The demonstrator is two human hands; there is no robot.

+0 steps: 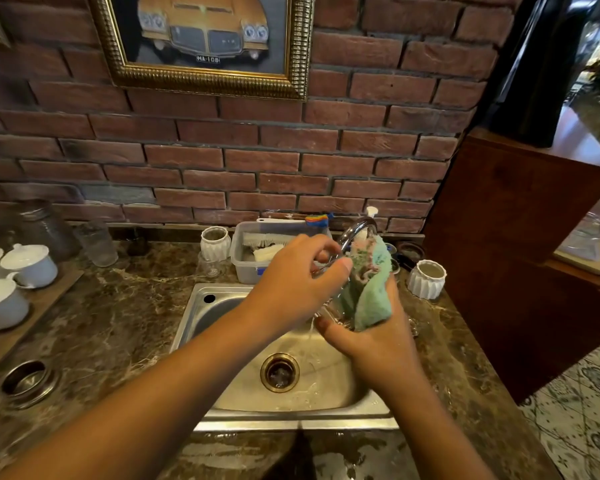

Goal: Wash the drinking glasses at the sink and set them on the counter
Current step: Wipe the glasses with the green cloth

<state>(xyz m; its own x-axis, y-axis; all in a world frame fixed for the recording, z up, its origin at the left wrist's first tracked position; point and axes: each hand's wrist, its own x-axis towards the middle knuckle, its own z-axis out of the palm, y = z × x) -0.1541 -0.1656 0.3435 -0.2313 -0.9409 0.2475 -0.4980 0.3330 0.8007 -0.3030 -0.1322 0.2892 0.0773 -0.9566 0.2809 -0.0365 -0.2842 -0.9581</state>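
Over the steel sink (222, 306) my left hand (291, 282) grips the rim of a clear drinking glass (333, 310), which is tilted under the chrome tap (355, 230). My right hand (371, 337) holds the glass from below and grips a green cloth (371, 289) stuffed partly into it. A thin stream of water falls from the glass toward the drain (279, 372). Another clear glass (96, 242) stands on the marble counter (118, 323) at the back left. A small clear glass (211, 266) sits behind the sink.
A plastic tub (246, 261) with brushes stands behind the sink, between two white ribbed pots (215, 242) (426, 278). White lidded cups (30, 265) sit on a board at left, near a large jar (39, 223). A round metal hole (28, 381) is set in the counter.
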